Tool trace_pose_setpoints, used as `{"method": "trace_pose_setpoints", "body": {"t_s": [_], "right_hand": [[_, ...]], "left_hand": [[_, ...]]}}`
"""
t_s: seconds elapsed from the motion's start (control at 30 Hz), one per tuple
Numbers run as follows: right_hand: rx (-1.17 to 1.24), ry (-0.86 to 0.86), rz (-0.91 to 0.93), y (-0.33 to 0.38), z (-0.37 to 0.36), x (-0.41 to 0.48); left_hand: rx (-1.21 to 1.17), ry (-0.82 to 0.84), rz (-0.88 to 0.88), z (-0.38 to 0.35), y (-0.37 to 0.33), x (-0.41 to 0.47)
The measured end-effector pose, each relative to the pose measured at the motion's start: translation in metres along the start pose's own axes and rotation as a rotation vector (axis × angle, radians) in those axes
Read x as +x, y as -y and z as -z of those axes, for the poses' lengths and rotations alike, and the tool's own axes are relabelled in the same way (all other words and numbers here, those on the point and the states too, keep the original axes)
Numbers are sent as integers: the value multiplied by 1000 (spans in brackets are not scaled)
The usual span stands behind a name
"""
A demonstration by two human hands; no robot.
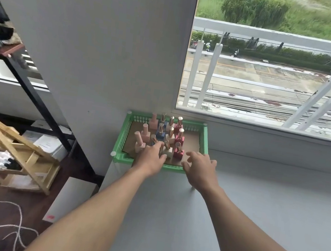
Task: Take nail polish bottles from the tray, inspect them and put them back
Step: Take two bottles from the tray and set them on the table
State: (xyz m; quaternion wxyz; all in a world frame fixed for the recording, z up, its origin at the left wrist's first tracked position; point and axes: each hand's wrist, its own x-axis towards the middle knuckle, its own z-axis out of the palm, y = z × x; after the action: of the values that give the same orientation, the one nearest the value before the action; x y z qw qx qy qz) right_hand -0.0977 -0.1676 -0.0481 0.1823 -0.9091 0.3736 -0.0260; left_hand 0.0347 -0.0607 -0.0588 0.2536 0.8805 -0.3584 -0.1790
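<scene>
A green plastic tray (206,139) sits at the far left corner of the grey table, against the wall. Several nail polish bottles stand in it in rows: pink ones (145,134) on the left, blue ones (160,132), cream ones (170,135) and red ones (180,138) on the right, most with gold caps. My left hand (151,158) reaches over the tray's front edge, its fingers curled around a front-row bottle with a gold cap (154,138); the bottle's body is hidden. My right hand (201,166) hovers at the tray's front right, fingers spread, holding nothing.
The grey table (254,214) stretches right and toward me. A window with a white railing outside is behind it. To the left stand a black metal shelf (36,95), a wooden rack (16,152) and a white cord on the dark floor.
</scene>
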Motion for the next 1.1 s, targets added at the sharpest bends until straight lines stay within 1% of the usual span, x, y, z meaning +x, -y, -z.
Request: {"method": "trace_pose_setpoints", "body": {"t_s": [0.23, 0.4, 0.7, 0.83, 1.1], "right_hand": [[-100, -49, -17, 3, -3, 8], [-168, -45, -19, 2, -7, 12], [-167, -42, -35, 12, -13, 21], [-142, -44, -55, 14, -16, 25], [-120, -44, -77, 14, -20, 26]], "left_hand": [[48, -45, 15, -6, -2, 10], [48, -79, 21, -9, -3, 11], [76, -84, 49, -14, -2, 12], [146, -105, 38, -13, -4, 10], [122, -130, 26, -12, -7, 10]]}}
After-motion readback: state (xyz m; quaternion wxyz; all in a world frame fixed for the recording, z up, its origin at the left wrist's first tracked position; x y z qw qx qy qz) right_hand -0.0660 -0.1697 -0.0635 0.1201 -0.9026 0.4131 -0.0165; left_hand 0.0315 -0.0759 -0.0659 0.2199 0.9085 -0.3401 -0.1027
